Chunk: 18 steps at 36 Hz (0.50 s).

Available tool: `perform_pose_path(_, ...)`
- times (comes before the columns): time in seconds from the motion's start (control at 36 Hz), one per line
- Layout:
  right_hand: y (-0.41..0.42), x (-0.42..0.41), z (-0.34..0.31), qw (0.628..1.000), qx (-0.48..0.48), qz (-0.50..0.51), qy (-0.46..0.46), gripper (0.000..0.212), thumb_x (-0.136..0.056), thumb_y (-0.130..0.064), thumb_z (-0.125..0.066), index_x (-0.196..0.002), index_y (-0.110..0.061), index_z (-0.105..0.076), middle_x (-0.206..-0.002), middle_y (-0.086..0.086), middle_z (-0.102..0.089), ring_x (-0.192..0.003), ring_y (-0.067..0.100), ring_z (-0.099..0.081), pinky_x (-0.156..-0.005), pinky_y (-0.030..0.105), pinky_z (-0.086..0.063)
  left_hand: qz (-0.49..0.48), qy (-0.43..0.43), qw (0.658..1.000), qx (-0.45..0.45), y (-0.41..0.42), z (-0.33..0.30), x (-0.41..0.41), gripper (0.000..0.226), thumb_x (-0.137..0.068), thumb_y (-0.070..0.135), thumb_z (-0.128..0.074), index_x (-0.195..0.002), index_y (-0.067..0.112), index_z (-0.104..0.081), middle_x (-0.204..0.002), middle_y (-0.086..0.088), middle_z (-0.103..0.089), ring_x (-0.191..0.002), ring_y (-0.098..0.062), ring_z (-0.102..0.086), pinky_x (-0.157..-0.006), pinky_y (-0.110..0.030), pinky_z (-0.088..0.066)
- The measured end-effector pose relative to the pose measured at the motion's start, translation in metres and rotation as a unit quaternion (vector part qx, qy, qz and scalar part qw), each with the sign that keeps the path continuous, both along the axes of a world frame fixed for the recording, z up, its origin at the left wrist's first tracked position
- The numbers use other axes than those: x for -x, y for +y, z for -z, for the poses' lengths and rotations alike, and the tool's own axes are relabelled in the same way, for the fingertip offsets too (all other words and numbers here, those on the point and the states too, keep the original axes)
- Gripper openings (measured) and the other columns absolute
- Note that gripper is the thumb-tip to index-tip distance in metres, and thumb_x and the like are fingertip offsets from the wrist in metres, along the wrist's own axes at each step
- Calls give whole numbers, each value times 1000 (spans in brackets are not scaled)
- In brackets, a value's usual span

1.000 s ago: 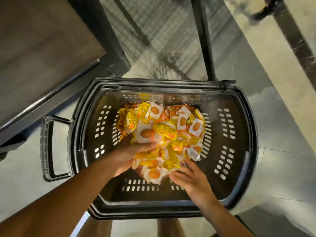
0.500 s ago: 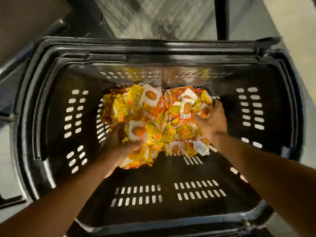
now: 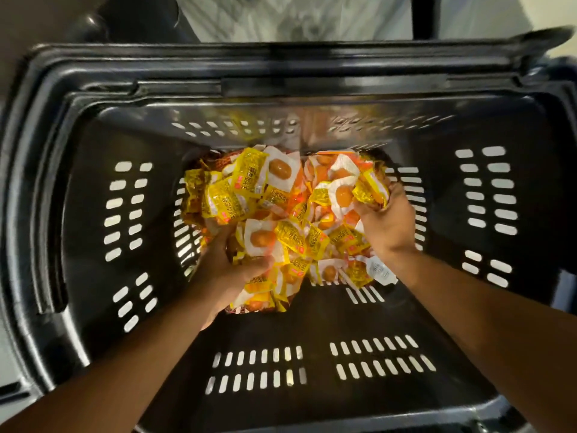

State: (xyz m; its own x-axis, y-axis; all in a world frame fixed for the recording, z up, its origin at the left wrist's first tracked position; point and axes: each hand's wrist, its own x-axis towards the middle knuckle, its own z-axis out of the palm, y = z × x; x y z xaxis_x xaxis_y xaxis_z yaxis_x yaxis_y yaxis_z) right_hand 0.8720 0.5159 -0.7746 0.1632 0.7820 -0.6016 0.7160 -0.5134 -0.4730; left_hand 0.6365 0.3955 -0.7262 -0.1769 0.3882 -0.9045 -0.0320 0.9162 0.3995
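At 3 o'clock of snack packet pile point(image 3: 281, 207): my right hand point(image 3: 387, 220) moved from 6, now clutching packets. Left hand point(image 3: 228, 270) still gripping at 7. Looks ready to scoop from basket point(image 3: 93, 214).

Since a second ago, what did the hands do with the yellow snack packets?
The right hand moved from the near edge of the snack packets to their far right side, where it now grips some. The left hand stayed at the near left, gripping packets. The pile still lies at the far end of the black basket.
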Motion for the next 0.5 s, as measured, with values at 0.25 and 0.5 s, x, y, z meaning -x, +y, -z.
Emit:
perform_pose_path(0.25,-28,-14,-67,993,75,-77,51,48,-89,-22,-77,-127,-32,-49,-106,-22,-61,-92,-14,-60,-77,10,-51,10,18,1000,2,3,-11,-3,76,-73,28,-88,-138,35,-50,-127,3,-61,-122,-22,-58,-102,-54,-50)
perform_pose_path(0.5,-22,0,-66,983,143,-74,82,53,-73,-45,-87,-118,-33,-62,-118,-10,-66,-113,9,-63,-93,21,-52,-1,6,1000,-2,3,0,-2,81,-69,25,-91,-138,38,-51,-127,4,-64,-120,-23,-60,-102,-55,-50)
